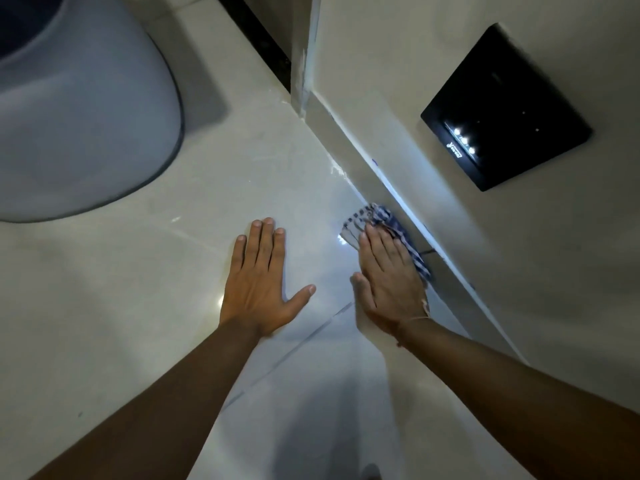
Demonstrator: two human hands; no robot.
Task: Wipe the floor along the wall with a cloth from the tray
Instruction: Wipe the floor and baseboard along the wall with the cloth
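One blue-and-white checked cloth (pixel 384 226) lies on the pale tiled floor (pixel 180 278), tight against the wall (pixel 398 81). Our right hand (pixel 389 277) presses it flat, fingers straight, no closed grip. Our left hand (pixel 263 277) rests spread on bare tile nearby, holding nothing.

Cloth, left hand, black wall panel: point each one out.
Cloth (pixel 360 221), head view, checked part ahead of the fingertips.
Left hand (pixel 258 282), head view, back of the hand.
Black wall panel (pixel 512 98), head view, middle of its dark face.
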